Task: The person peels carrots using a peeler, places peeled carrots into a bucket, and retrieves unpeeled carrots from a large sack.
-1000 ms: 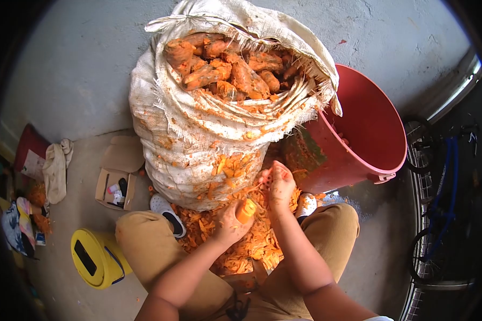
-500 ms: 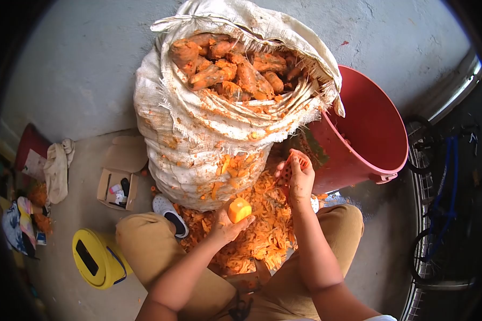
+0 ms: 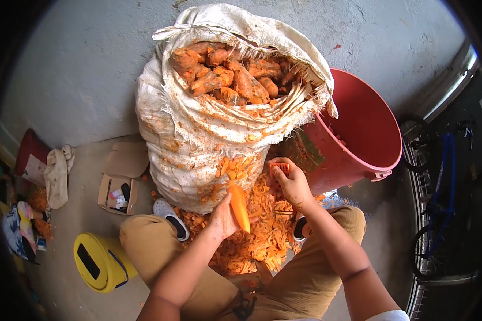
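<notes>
A peeled orange root [image 3: 239, 206] is held lengthwise in my left hand [image 3: 223, 218], in front of the white sack [image 3: 209, 140]. My right hand [image 3: 294, 184] is closed on an orange slotted tool [image 3: 280, 169], to the right of the root and apart from it. Below both hands a heap of orange peelings [image 3: 262, 243] lies on the floor between my legs. Rough unpeeled roots [image 3: 217, 80] fill the open top of the sack.
A red bin [image 3: 359, 128] stands right of the sack. At the left are a yellow bucket [image 3: 99, 262], an open cardboard box [image 3: 110, 184] with small items, and a cloth [image 3: 58, 176]. A blue bicycle frame [image 3: 447, 182] is at the far right.
The root in my left hand has turned from end-on to lengthwise. My right hand has moved slightly left and down, with the orange tool turned in it.
</notes>
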A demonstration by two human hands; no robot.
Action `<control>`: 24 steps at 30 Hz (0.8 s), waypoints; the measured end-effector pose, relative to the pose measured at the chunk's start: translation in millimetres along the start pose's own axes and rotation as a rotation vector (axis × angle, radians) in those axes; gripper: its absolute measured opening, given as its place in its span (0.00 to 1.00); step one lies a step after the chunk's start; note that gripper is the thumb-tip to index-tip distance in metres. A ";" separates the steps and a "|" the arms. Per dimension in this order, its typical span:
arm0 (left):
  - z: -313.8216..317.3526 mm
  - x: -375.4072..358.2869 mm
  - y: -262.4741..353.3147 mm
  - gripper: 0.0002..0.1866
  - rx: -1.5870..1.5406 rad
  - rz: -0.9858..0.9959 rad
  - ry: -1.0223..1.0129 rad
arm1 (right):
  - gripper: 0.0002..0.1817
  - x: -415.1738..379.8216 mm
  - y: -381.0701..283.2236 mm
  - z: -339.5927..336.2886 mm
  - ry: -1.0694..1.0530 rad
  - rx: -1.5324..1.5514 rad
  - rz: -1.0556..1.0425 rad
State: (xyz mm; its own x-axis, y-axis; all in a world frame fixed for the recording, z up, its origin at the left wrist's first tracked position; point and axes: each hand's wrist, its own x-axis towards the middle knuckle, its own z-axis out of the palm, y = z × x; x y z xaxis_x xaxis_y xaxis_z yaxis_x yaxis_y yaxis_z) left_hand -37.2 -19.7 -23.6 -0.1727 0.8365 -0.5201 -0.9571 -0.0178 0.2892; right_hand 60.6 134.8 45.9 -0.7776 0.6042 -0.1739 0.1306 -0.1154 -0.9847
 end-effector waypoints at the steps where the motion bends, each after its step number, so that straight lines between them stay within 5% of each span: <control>1: -2.4 1.8 -1.0 0.21 0.000 0.029 -0.011 | 0.10 0.6 4.5 -1.7 0.012 0.033 0.021; 5: -11.5 8.9 1.5 0.22 -0.057 0.061 -0.122 | 0.10 1.4 21.1 -2.3 0.108 0.215 0.142; 17: -7.6 11.4 -4.2 0.24 0.323 0.232 0.123 | 0.09 16.8 46.9 -4.3 0.004 -0.022 0.115; 24: 8.5 2.0 -0.3 0.30 0.853 0.517 -0.096 | 0.12 8.9 71.5 -12.1 -0.073 -0.322 0.117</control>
State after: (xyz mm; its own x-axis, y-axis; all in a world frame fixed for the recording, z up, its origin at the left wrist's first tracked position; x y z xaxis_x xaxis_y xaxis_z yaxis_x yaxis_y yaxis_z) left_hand -35.2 -13.4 -17.9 -0.4648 0.8784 -0.1115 -0.2767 -0.0245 0.9607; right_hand 70.5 141.4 -26.2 -0.7865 0.5422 -0.2957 0.3994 0.0813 -0.9132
